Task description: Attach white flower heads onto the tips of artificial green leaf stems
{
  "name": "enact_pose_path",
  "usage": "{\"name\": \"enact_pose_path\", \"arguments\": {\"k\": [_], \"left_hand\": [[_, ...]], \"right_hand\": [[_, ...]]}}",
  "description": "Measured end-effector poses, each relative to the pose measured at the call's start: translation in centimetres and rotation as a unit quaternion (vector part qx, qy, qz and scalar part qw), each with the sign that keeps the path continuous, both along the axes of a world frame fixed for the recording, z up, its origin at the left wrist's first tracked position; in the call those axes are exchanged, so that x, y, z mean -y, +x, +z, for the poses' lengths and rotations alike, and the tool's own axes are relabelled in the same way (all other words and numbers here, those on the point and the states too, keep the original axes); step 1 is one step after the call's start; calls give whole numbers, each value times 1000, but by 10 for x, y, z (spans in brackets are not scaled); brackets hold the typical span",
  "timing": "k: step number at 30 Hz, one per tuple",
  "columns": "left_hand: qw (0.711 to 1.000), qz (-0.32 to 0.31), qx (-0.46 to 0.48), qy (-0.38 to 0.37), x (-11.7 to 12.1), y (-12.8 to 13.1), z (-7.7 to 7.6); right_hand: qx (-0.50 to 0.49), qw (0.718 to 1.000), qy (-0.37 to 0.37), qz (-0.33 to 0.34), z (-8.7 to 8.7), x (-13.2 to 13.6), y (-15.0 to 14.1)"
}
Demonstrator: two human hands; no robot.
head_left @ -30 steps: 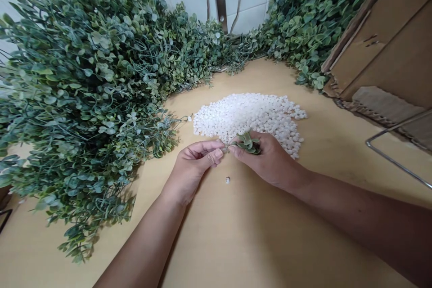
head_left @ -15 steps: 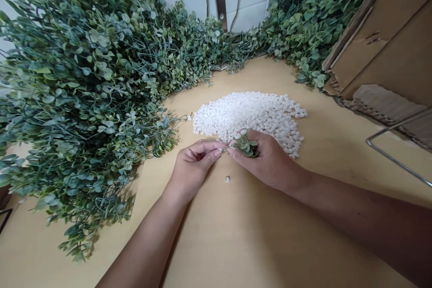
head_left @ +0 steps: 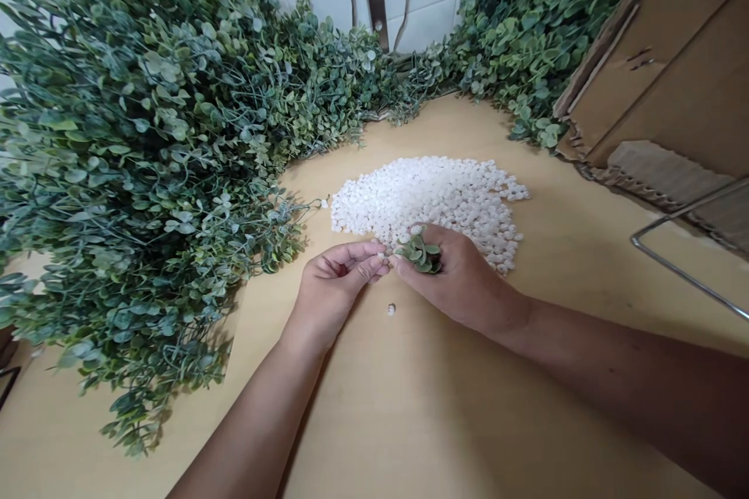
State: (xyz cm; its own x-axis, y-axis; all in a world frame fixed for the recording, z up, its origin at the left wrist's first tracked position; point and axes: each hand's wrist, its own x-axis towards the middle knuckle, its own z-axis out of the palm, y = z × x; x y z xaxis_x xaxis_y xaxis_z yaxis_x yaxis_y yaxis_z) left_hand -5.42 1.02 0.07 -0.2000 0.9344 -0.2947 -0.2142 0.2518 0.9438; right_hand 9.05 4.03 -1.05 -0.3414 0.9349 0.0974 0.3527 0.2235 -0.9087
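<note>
At mid-frame, the left hand (head_left: 328, 284) pinches a white piece (head_left: 381, 255) just left of the leafy sprig (head_left: 420, 254) gripped by the right hand (head_left: 468, 281).

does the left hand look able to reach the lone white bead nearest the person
Probably yes: the left hand is near the lone white bead with nothing between, but its fingers pinch something small.

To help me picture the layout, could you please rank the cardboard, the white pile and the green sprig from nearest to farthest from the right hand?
1. Green sprig: in the grip of the right hand.
2. White pile: just beyond the hand.
3. Cardboard: off at the far right.
</note>
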Motion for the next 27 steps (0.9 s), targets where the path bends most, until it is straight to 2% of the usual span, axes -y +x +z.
{"name": "enact_pose_path", "arguments": {"k": [8, 15, 27], "left_hand": [[1000, -1, 5, -3, 2, 1, -2], [1000, -7, 8, 3, 0, 0, 0], [1000, -21, 6, 21, 0, -4, -5]], "right_hand": [[-12, 999, 31, 6, -2, -1, -2], [-14, 1000, -6, -6, 1, 0, -1], [-23, 1000, 3, -4, 1, 0, -2]]}}
